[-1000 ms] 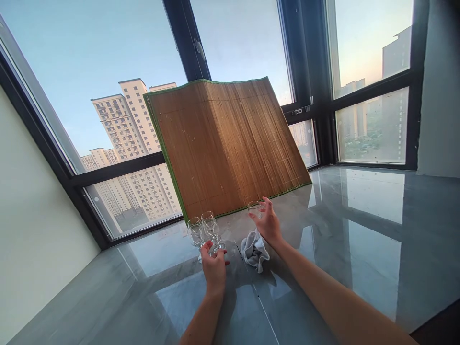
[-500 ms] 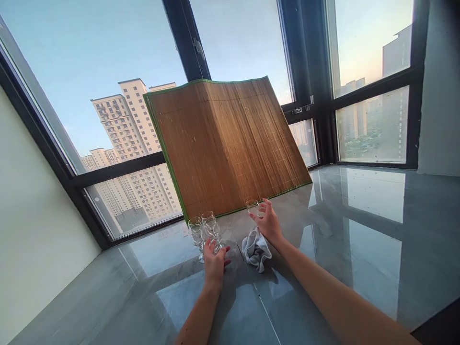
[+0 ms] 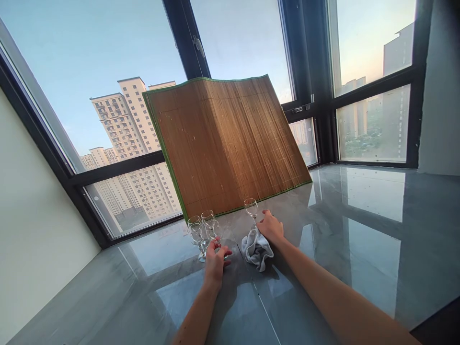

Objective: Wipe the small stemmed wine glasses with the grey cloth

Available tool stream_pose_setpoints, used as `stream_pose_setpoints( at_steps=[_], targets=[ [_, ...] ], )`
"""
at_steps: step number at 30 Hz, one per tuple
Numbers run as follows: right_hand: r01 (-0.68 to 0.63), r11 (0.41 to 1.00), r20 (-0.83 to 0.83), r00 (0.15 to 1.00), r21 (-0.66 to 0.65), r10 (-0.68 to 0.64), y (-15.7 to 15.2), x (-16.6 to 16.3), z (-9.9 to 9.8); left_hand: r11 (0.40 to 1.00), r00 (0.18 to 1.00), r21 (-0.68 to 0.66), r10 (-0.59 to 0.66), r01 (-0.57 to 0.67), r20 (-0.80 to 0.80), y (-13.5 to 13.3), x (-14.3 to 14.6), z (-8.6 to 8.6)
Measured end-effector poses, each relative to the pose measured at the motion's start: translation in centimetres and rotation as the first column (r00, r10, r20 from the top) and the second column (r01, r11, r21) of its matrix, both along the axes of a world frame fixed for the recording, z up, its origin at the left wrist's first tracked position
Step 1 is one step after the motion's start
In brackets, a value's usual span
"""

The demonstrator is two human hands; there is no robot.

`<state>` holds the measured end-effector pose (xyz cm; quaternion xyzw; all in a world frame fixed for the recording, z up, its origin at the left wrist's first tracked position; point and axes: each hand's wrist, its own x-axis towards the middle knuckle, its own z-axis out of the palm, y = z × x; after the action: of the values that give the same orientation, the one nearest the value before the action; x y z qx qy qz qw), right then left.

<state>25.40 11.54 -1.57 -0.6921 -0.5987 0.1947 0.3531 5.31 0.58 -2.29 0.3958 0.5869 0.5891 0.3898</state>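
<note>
A clear stemmed glass [image 3: 250, 207] stands upright on the grey glossy surface, its foot hidden behind a crumpled grey-white cloth [image 3: 257, 250]. My right hand [image 3: 272, 226] is just right of its stem, fingers apart and slightly bent, with the thumb side close to the stem and the cloth's upper edge. To the left, a tight cluster holds several similar glasses, among them a left one [image 3: 195, 232] and a rear one [image 3: 207, 219]. My left hand [image 3: 216, 261] sits low in front of the cluster, fingers spread and curved, partly covering the nearest glass [image 3: 214, 231].
A brown slatted mat [image 3: 230, 148] with green edging leans against the dark-framed windows behind the glasses. The tiled surface [image 3: 143, 297] is shiny and reflects the windows. A pale wall [image 3: 36, 215] borders it on the left.
My right hand has come off the single glass's bowl and moved down and right, beside the stem. That glass now stands in full outline. My left hand has barely shifted.
</note>
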Motion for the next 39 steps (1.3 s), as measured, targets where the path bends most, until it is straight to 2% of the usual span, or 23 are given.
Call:
stream_pose_setpoints(
  at_steps=[8, 12, 15, 17, 18, 20, 22, 23, 24, 25, 27, 29, 31, 35, 39],
  targets=[
    [-0.132, 0.990, 0.016, 0.991, -0.044, 0.133, 0.0, -0.4, -0.4, 1.000, 0.996, 0.014, -0.023, 0.022, 0.085, 0.0, 0.1, -0.1],
    [-0.107, 0.994, 0.021, 0.994, -0.019, 0.108, -0.6, -0.3, 0.3, 0.998, 0.994, 0.039, -0.056, 0.052, 0.099, -0.1, 0.3, 0.0],
    [0.021, 0.996, 0.005, 1.000, 0.085, -0.021, -1.8, -0.1, 2.2, 0.996, 0.992, 0.066, -0.073, 0.066, 0.104, -0.2, 0.6, 0.1],
    [0.115, 0.963, -0.029, 0.993, 0.243, -0.111, -3.1, -0.3, 4.0, 0.993, 0.993, 0.100, -0.066, 0.057, 0.095, -0.2, 0.8, 0.0],
    [0.104, 0.949, -0.017, 0.994, 0.299, -0.104, -3.9, -0.6, 4.8, 0.991, 0.995, 0.122, -0.058, 0.048, 0.085, -0.3, 0.9, 0.0],
    [-0.069, 0.927, 0.111, 0.993, 0.370, 0.030, -5.9, -1.2, 6.1, 0.986, 0.997, 0.163, -0.041, 0.031, 0.060, -0.3, 1.1, -0.1],
    [-0.305, 0.893, 0.312, 0.928, 0.331, 0.202, -7.9, -1.7, 6.7, 0.985, 0.998, 0.171, -0.030, 0.021, 0.049, -0.3, 1.1, -0.2],
    [-0.424, 0.866, 0.414, 0.861, 0.266, 0.294, -8.7, -1.9, 6.6, 0.986, 0.999, 0.165, -0.024, 0.016, 0.047, -0.4, 1.1, -0.2],
    [-0.510, 0.847, 0.493, 0.781, 0.149, 0.384, -9.4, -2.0, 6.4, 0.988, 0.999, 0.155, -0.018, 0.011, 0.045, -0.4, 1.1, -0.2],
    [-0.552, 0.833, 0.538, 0.711, 0.027, 0.453, -9.9, -2.0, 6.0, 0.989, 0.999, 0.146, -0.014, 0.008, 0.040, -0.4, 1.0, -0.2],
    [-0.562, 0.815, 0.550, 0.641, -0.138, 0.535, -10.2, -1.9, 5.1, 0.990, 1.000, 0.139, -0.012, 0.009, 0.019, -0.3, 1.0, -0.2],
    [-0.566, 0.800, 0.515, 0.635, -0.198, 0.576, -9.8, -1.7, 4.2, 0.990, 1.000, 0.137, -0.028, 0.028, -0.007, -0.3, 1.0, -0.2],
    [-0.601, 0.777, 0.467, 0.642, -0.185, 0.608, -9.0, -1.8, 3.3, 0.990, 0.999, 0.133, -0.045, 0.048, -0.027, -0.2, 1.0, -0.2],
    [-0.647, 0.761, 0.445, 0.667, -0.051, 0.597, -7.6, -2.4, 1.9, 0.991, 0.998, 0.121, -0.043, 0.048, -0.043, -0.3, 1.2, -0.3],
    [-0.678, 0.735, 0.430, 0.667, 0.011, 0.608, -7.1, -3.3, 1.4, 0.992, 0.995, 0.125, -0.014, 0.026, -0.094, -0.3, 1.2, -0.3]
  ],
)
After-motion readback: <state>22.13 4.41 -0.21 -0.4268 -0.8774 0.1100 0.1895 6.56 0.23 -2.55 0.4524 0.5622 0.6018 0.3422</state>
